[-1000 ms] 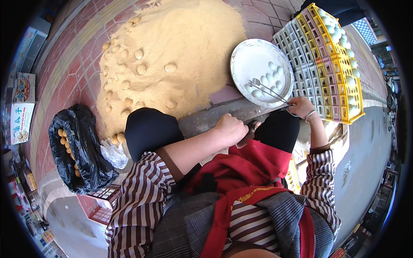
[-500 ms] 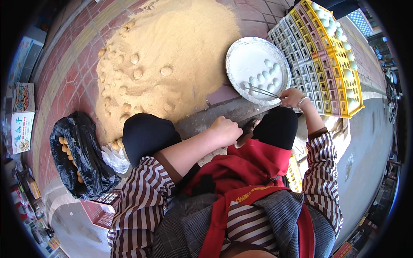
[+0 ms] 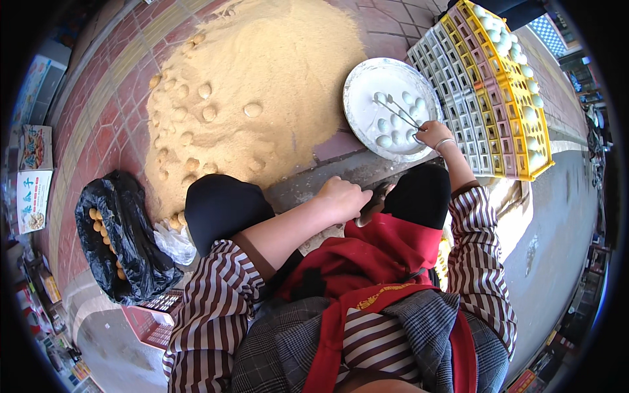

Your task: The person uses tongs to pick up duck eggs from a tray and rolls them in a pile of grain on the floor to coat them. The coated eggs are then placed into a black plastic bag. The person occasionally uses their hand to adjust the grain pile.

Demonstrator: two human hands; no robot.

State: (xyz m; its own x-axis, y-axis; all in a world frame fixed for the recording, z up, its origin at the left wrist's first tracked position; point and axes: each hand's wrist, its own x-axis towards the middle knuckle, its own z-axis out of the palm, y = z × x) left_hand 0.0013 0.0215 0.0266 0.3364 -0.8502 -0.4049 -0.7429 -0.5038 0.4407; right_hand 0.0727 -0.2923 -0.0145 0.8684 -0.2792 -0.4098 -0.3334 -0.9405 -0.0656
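My right hand (image 3: 434, 134) grips a pair of thin metal tongs (image 3: 404, 112), whose tips reach over the middle of a round white basin (image 3: 354, 85). Pale blue-green eggs (image 3: 382, 124), several of them, lie in the basin's white paste, mostly on the side near my right hand. No egg is plainly caught between the tong tips. My left hand (image 3: 342, 200) is closed in a loose fist above the gap between my knees, with nothing seen in it. Ahead of my left knee spreads a tan, sawdust-like heap (image 3: 288, 72), with several coated eggs (image 3: 253, 109) on it.
Stacked plastic egg trays (image 3: 465, 105), with pale eggs on the right side, stand right of the basin. A black plastic bag (image 3: 141, 262) holding brown coated balls lies at left, beside a clear bag (image 3: 175, 243). A pink crate (image 3: 147, 327) and cardboard boxes (image 3: 34, 196) are farther out.
My right hand has shifted slightly left and up, swinging the tongs' tips from the basin's near left side to its middle. Some eggs have changed place. My left hand is almost still.
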